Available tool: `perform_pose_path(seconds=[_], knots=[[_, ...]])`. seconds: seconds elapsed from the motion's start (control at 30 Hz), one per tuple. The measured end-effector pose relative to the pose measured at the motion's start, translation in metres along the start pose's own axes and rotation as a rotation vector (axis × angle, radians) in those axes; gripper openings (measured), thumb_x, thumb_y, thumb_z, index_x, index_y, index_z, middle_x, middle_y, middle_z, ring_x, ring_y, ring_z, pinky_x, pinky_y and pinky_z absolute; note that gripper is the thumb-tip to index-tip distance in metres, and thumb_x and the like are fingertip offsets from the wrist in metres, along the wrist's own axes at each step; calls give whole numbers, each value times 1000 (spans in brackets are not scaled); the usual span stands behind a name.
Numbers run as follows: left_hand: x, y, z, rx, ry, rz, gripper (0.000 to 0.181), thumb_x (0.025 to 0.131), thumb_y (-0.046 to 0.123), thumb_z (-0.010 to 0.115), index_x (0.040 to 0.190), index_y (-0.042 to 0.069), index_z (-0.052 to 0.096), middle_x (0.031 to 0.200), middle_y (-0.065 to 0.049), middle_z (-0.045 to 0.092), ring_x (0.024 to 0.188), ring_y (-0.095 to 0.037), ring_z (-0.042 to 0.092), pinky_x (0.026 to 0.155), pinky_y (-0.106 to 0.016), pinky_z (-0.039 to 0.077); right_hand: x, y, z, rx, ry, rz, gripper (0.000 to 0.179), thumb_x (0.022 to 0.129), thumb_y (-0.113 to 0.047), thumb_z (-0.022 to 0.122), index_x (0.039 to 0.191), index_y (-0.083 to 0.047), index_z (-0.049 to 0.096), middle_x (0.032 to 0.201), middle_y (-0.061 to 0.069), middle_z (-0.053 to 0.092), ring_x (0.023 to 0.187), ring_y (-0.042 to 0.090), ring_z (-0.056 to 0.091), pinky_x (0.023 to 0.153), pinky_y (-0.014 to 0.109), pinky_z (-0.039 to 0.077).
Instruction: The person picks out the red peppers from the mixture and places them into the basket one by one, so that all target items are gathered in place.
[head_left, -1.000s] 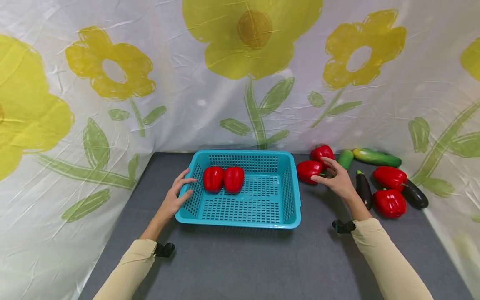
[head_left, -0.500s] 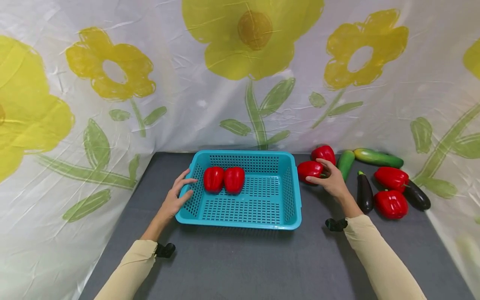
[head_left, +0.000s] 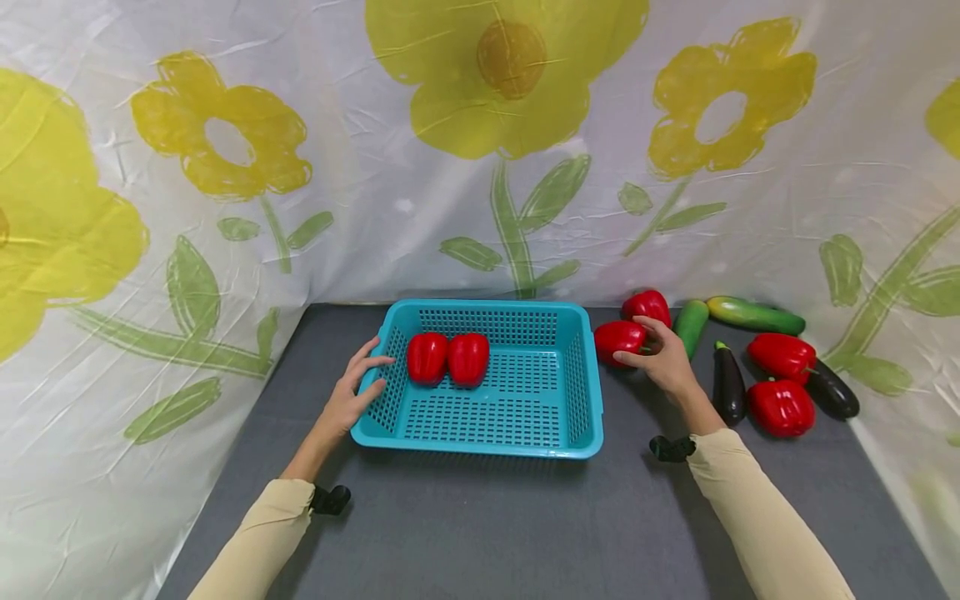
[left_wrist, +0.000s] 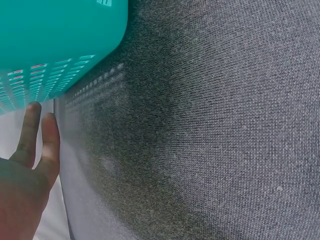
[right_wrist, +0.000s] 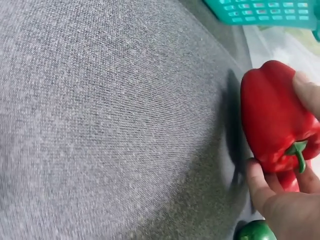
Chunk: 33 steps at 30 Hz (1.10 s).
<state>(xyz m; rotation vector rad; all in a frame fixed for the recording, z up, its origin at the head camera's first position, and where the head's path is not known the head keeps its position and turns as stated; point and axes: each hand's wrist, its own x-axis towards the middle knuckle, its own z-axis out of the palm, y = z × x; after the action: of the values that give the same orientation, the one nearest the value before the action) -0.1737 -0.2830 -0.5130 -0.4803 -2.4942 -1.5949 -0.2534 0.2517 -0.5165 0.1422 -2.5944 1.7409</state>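
A blue perforated plastic basket stands on the dark cloth, with two red bell peppers lying side by side in its left part. At the left rim is my left hand, fingers spread and fairly straight, at the basket's side wall in the left wrist view. Right of the basket, my right hand holds a red bell pepper near its stem end. In the right wrist view, thumb and fingers lie on opposite sides of this pepper, its green stem facing the palm.
Behind the held pepper lies another red bell pepper. Farther right are a green cucumber, a yellow-green cucumber, an eggplant, a second eggplant and two more red peppers. A flowered curtain hangs behind.
Over the last second my right hand has moved slightly left and closed in on the red bell pepper. The left hand and the basket have stayed put.
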Motion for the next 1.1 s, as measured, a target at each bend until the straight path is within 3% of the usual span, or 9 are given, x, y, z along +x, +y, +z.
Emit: perform_pose_path(seconds=[0.13, 0.3, 0.37, 0.53, 0.67, 0.8, 1.0, 1.1], knots=[[0, 0, 0, -6, 2, 13, 33, 100, 2, 57, 132, -1, 59, 163, -17, 23, 147, -41, 18, 106, -74, 21, -2, -2, -4, 2, 17, 19, 78, 89, -19, 81, 152, -5, 38, 148, 24, 45, 124, 45, 50, 91, 49, 53], [0, 2, 0, -17, 5, 39, 33, 99, -5, 55, 132, -6, 57, 162, -23, 21, 146, -43, 16, 107, -73, 20, -5, -9, -10, 29, 27, 3, 76, 90, -22, 80, 151, -5, 39, 146, 24, 46, 120, 44, 52, 79, 24, 53], [1, 8, 0, -23, 4, 44, 33, 99, -8, 54, 131, -9, 56, 161, -27, 20, 146, -46, 15, 106, -73, 20, -7, -12, -12, 48, 26, -4, 75, 91, -22, 80, 151, -6, 39, 145, 25, 47, 118, 43, 52, 76, 20, 52], [1, 33, 0, -22, -13, 37, 32, 98, -11, 52, 129, -15, 54, 157, -36, 20, 143, -54, 14, 106, -74, 19, -12, -17, -16, 110, 26, 10, 75, 90, -23, 80, 153, -11, 41, 144, 21, 47, 115, 38, 51, 79, 30, 56], [1, 42, 0, -8, -26, 38, 32, 98, -10, 52, 129, -15, 54, 156, -38, 20, 141, -57, 15, 106, -74, 19, -15, -17, -19, 185, 31, 27, 75, 91, -22, 80, 154, -12, 41, 144, 19, 46, 112, 35, 50, 83, 36, 57], [2, 34, 1, -16, -22, 42, 32, 98, -11, 53, 129, -16, 54, 157, -36, 20, 143, -55, 15, 106, -74, 19, -16, -15, -21, 234, 32, 37, 75, 92, -21, 79, 155, -12, 40, 146, 20, 43, 114, 35, 48, 81, 30, 56], [1, 4, 2, -19, -7, 46, 33, 99, -7, 54, 132, -9, 56, 162, -26, 20, 147, -45, 14, 107, -73, 18, -18, -15, -18, 259, 23, 43, 74, 93, -23, 77, 155, -10, 39, 150, 20, 42, 120, 32, 46, 82, 24, 54], [0, -1, 1, -19, -8, 37, 33, 100, -4, 54, 133, -6, 56, 163, -21, 20, 147, -42, 15, 107, -72, 19, -19, -14, -16, 266, 24, 27, 70, 94, -21, 77, 153, -10, 41, 147, 18, 44, 123, 30, 45, 82, 23, 53]])
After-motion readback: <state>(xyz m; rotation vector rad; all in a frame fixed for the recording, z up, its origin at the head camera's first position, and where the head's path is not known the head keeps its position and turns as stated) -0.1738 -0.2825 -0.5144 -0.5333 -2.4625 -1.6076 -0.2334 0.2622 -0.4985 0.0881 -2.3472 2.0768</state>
